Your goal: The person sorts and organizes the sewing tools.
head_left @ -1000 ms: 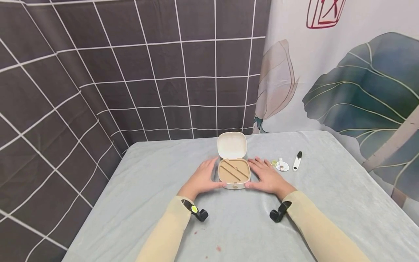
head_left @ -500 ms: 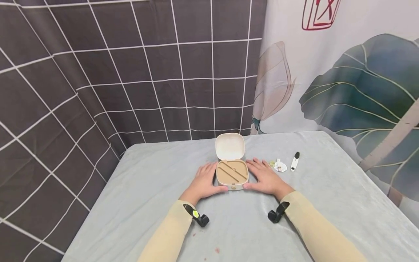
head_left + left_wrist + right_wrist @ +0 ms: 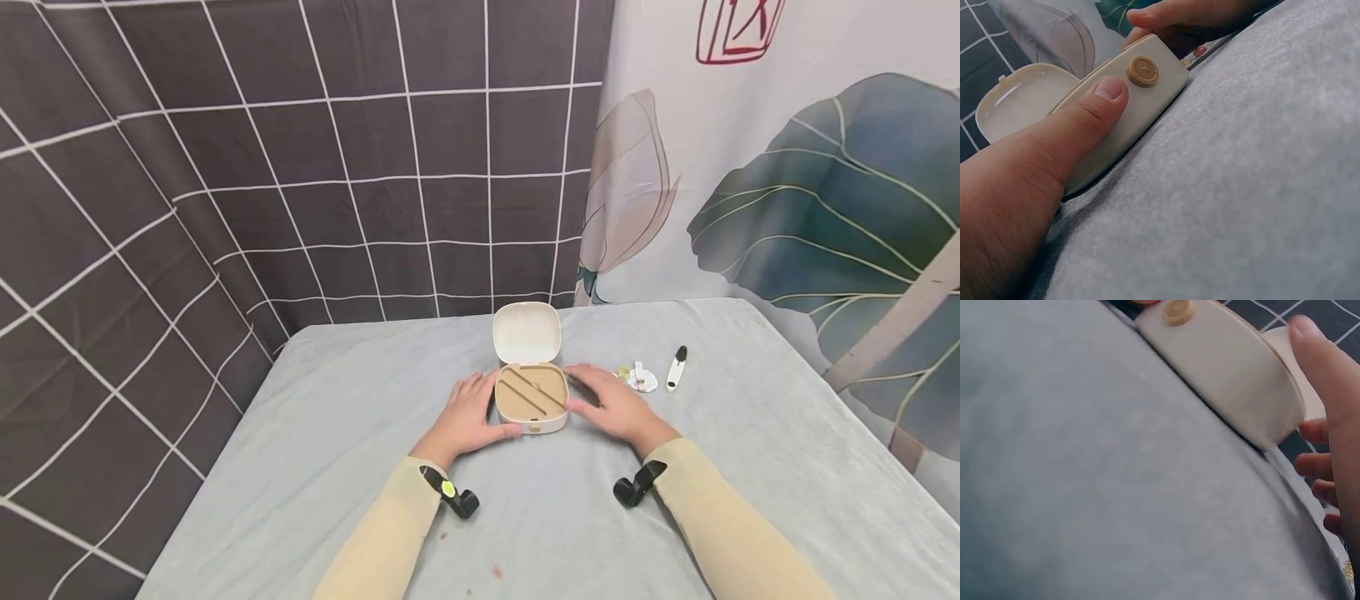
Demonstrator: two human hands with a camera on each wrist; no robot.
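Observation:
A small cream hinged box (image 3: 532, 393) stands on the cloth with its lid (image 3: 527, 332) raised. Its tan inner tray has diagonal grooves, and a round tan button (image 3: 1142, 70) sits on the front. My left hand (image 3: 468, 421) holds the box's left side, its thumb (image 3: 1094, 112) lying across the front beside the button. My right hand (image 3: 615, 404) is at the right side with fingers spread. In the right wrist view, its thumb (image 3: 1319, 356) is raised off the front near the rim, and the fingertips are close to the side; whether they touch is unclear.
Right of the box lie a small white flat piece with a scalloped edge (image 3: 642, 380) and a white nail clipper-like tool with a black tip (image 3: 677, 368). Grey cloth (image 3: 360, 400) covers the table. A dark grid curtain (image 3: 375, 208) hangs behind.
My right thumb has come off the front of the box and moved up towards its right rim. My left hand keeps its hold, and the box stays in place.

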